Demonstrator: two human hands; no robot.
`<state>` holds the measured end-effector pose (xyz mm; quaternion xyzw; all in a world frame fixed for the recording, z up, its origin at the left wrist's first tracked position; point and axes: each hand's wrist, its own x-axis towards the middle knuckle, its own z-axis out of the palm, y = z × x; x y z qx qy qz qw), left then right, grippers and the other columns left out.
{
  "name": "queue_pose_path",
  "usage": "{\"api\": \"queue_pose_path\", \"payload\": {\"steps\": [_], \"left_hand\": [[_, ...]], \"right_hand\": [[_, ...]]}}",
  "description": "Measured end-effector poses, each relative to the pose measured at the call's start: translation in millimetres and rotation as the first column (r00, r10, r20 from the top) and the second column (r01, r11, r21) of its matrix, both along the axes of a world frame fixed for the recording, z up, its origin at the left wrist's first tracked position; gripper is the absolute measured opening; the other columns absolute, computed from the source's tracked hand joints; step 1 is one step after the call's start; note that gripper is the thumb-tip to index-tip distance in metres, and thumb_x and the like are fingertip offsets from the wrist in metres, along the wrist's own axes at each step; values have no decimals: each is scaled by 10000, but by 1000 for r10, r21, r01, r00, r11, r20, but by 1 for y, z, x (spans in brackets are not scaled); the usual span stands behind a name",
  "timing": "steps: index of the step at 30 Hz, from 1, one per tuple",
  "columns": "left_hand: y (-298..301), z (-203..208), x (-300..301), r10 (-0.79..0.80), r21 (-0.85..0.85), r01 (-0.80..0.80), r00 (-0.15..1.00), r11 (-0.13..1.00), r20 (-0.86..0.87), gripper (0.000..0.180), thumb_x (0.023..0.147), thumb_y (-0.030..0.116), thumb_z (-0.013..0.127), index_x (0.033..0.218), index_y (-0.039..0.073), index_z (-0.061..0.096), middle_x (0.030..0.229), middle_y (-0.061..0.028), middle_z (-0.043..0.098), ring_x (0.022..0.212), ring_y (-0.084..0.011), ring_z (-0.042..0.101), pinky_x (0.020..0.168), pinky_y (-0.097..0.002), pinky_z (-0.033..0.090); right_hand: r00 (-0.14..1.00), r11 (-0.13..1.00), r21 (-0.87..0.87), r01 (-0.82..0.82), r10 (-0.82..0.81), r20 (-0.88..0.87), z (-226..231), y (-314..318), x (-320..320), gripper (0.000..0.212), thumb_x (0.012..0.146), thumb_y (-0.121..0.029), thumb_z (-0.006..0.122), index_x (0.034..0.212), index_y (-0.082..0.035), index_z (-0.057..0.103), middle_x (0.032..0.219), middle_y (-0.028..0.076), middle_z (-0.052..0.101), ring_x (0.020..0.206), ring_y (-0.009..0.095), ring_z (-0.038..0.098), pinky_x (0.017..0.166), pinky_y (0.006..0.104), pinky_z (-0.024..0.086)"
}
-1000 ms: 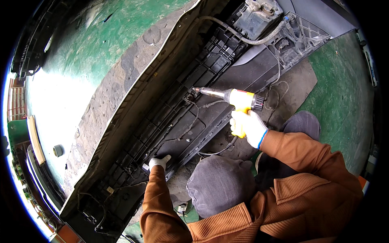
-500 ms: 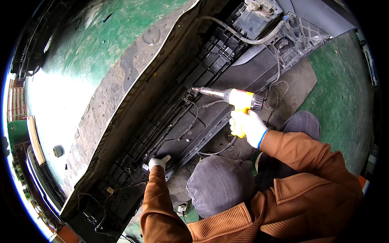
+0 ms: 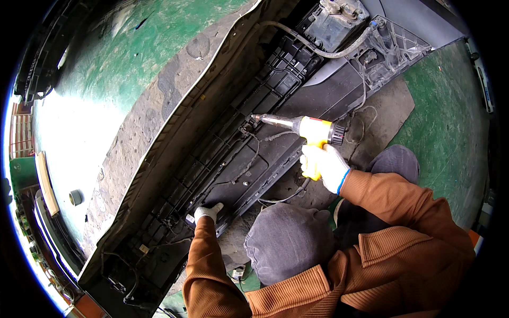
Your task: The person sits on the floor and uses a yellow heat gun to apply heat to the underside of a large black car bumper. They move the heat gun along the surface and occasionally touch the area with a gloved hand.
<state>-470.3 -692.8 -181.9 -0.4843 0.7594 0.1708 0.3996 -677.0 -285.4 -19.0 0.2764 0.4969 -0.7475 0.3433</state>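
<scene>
A heat gun (image 3: 314,130), white and yellow with a long metal nozzle, is in my gloved right hand (image 3: 326,165), fingers wrapped round its yellow handle. Its nozzle points left, and the tip sits just over the ribbed inside of a large black car bumper (image 3: 275,151). Whether the tip touches the plastic, I cannot tell. My left hand (image 3: 207,213), in a white glove, grips the bumper close to its near edge, thumb sticking out to the right and the other fingers mostly hidden.
Thin wiring (image 3: 249,169) runs along the bumper's inside. A grey hose (image 3: 328,54) crosses its upper end beside a dirty boxy unit (image 3: 339,24). Worn grey matting (image 3: 143,124) lies beneath on the green floor (image 3: 175,32). A tape roll (image 3: 76,197) stands at far left.
</scene>
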Motion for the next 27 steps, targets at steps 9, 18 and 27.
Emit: {"api": "queue_pose_path", "payload": {"steps": [9, 18, 27], "left_hand": [[-1, 2, -2, 53, 64, -55, 998, 996, 25, 996, 752, 664, 923, 1430, -16, 661, 1448, -214, 694, 1385, -340, 638, 1131, -399, 498], [-3, -5, 4, 28, 23, -28, 1000, 999, 3, 1010, 731, 661, 940, 1403, -44, 671, 1425, -231, 703, 1370, -337, 650, 1116, -399, 513], [-10, -16, 11, 20, 38, -20, 1000, 999, -9, 1034, 709, 680, 938, 1372, -72, 687, 1429, -272, 680, 1368, -353, 651, 1103, -413, 543]], "right_hand": [[993, 996, 9, 94, -94, 74, 1, -4, 0, 166, 1004, -219, 765, 1013, -97, 653, 856, 24, 681, 731, 163, 684, 677, 354, 604], [990, 993, -29, 115, -112, 87, -3, -2, -2, 157, 1001, -217, 763, 1006, -99, 659, 849, 28, 681, 731, 164, 685, 675, 345, 596], [993, 994, -11, 104, -104, 59, 2, -3, -5, 144, 1008, -216, 755, 1007, -109, 659, 848, 23, 671, 717, 160, 673, 666, 341, 587]]}}
